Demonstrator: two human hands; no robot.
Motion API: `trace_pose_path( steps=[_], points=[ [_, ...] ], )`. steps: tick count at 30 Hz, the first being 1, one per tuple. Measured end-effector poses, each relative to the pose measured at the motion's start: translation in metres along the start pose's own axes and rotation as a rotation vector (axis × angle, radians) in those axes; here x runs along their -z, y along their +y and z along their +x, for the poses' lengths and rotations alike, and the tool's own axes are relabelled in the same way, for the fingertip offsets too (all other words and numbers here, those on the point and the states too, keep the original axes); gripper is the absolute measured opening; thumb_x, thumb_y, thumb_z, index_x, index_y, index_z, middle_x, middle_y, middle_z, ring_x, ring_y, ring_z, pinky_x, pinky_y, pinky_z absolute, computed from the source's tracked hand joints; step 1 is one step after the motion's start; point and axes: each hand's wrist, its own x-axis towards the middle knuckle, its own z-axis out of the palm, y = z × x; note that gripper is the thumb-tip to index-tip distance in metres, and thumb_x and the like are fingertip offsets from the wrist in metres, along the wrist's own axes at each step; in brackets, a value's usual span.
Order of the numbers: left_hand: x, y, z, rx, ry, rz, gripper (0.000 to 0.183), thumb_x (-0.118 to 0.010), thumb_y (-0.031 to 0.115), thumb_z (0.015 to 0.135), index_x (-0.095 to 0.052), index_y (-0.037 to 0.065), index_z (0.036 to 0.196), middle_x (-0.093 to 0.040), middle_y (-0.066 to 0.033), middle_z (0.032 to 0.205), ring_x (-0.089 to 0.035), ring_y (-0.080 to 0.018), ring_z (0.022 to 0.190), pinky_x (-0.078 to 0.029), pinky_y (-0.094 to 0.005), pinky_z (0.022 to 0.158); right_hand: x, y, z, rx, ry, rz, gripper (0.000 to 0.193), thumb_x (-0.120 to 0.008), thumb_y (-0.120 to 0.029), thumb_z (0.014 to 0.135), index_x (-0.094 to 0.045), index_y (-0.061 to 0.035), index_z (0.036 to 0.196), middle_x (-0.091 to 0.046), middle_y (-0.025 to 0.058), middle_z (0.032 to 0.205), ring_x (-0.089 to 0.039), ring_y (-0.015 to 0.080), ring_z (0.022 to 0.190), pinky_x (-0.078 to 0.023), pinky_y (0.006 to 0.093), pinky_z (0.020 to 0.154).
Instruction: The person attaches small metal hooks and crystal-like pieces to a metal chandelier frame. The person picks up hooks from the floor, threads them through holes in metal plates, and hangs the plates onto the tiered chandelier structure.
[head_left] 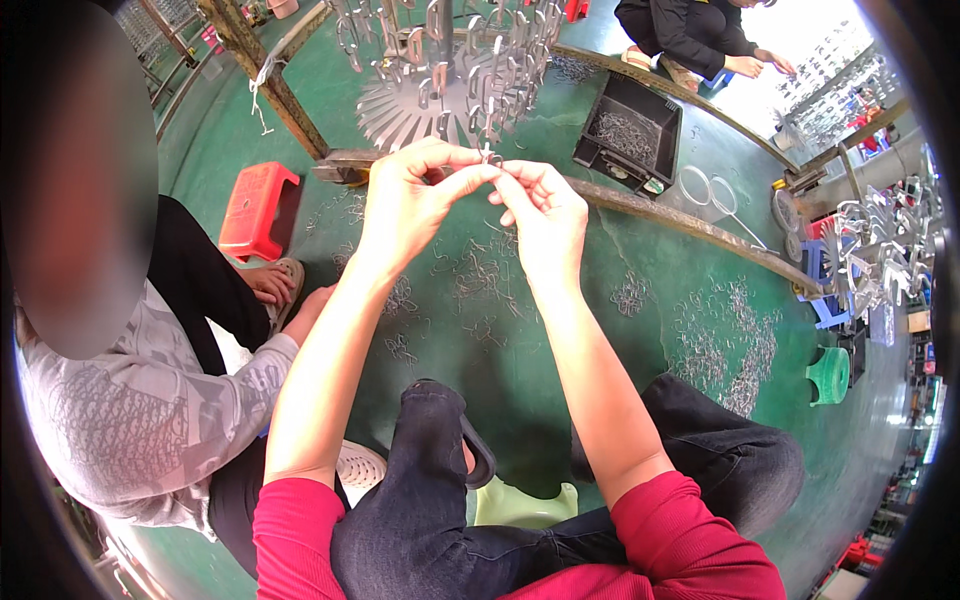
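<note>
My left hand (412,195) and my right hand (547,215) meet at fingertip height in front of a hanging rack. Thumb and forefinger of each are pinched together on a small silvery metal hook (487,156), mostly covered by the fingers. Just beyond them stands the rack (447,80), hung all round with shiny looped metal pieces, above a ring of flat grey blades (390,115). Whether the hook touches the rack I cannot tell.
A rusty bar (670,215) crosses behind my hands. Loose metal hooks (730,345) lie in heaps on the green floor. A black crate (630,135) holds more. A red stool (258,212) and a seated person (150,420) are at left; another person (690,40) crouches far right.
</note>
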Motion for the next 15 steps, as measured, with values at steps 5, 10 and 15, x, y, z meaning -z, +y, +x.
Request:
trace_pose_path(
  steps=[5,10,15],
  points=[
    [-0.003,-0.001,0.000,0.025,0.038,-0.050,0.017,-0.074,0.010,0.073,-0.070,0.006,0.089,-0.060,0.0018,0.078,-0.046,-0.0032,0.064,-0.039,-0.0187,0.059,-0.006,0.006,0.001,0.029,-0.004,-0.102,0.011,-0.064,-0.009,0.083,-0.064,-0.0034,0.092,-0.066,0.0017,0.082,-0.061,0.0077,0.070,-0.046,0.0207,0.056],
    [-0.004,-0.007,-0.004,0.002,0.046,0.129,0.025,-0.074,0.011,0.072,-0.069,0.009,0.096,-0.060,0.0026,0.079,-0.042,-0.0037,0.059,-0.038,-0.0190,0.056,0.002,0.012,0.015,0.110,0.070,-0.273,0.010,-0.066,-0.008,0.080,-0.064,-0.0011,0.088,-0.065,0.0032,0.081,-0.061,0.0092,0.069,-0.047,0.0215,0.062],
    [-0.023,-0.016,-0.013,-0.005,0.125,0.249,0.026,-0.074,0.013,0.072,-0.067,0.008,0.098,-0.061,0.0011,0.079,-0.040,-0.0053,0.054,-0.038,-0.0205,0.051,0.010,0.012,0.031,0.070,0.066,-0.235,0.011,-0.068,-0.008,0.078,-0.066,-0.0015,0.087,-0.062,0.0031,0.084,-0.059,0.0079,0.068,-0.046,0.0222,0.063]
  ],
)
